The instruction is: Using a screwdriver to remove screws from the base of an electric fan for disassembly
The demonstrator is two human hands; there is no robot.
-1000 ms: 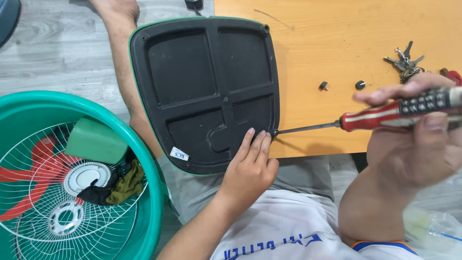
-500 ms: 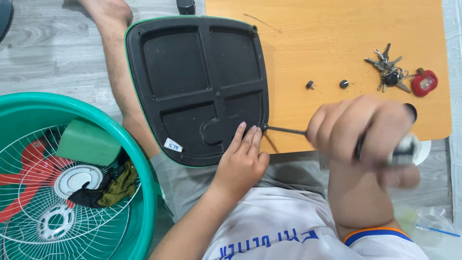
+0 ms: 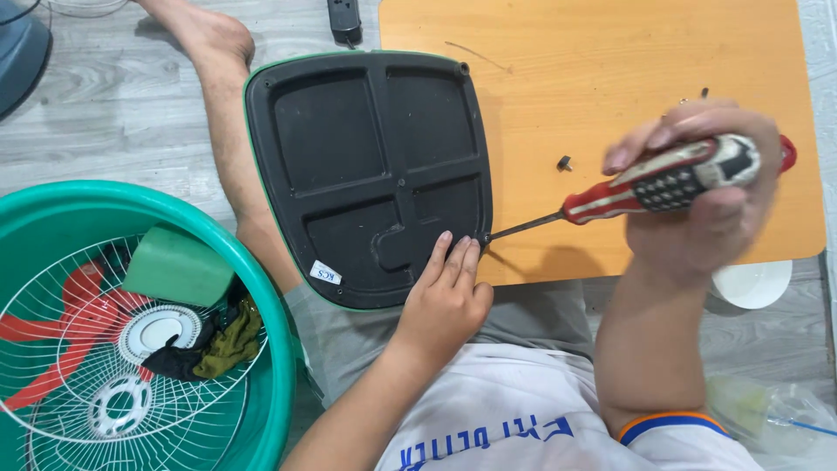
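Observation:
A black plastic base plate (image 3: 366,166) with a green rim lies partly on my lap and partly on a low orange wooden table (image 3: 602,61). My left hand (image 3: 446,296) lies flat on the plate's lower right corner, fingers together. My right hand (image 3: 697,201) grips a red-and-black handled screwdriver (image 3: 645,187). Its metal tip meets the plate's right edge beside my left fingertips. A small dark screw (image 3: 564,162) rests on the table just left of my right hand.
A green basin (image 3: 261,288) at the lower left holds a white wire fan grille (image 3: 61,384), red fan blades, a green sponge (image 3: 179,266) and dark rags. A white round lid (image 3: 751,283) sits under the table's right edge. A power strip (image 3: 346,22) lies at the top.
My right hand has swung the screwdriver handle up and around while the tip stays at the plate's corner. It now hides the keys and one screw. My left hand stays put.

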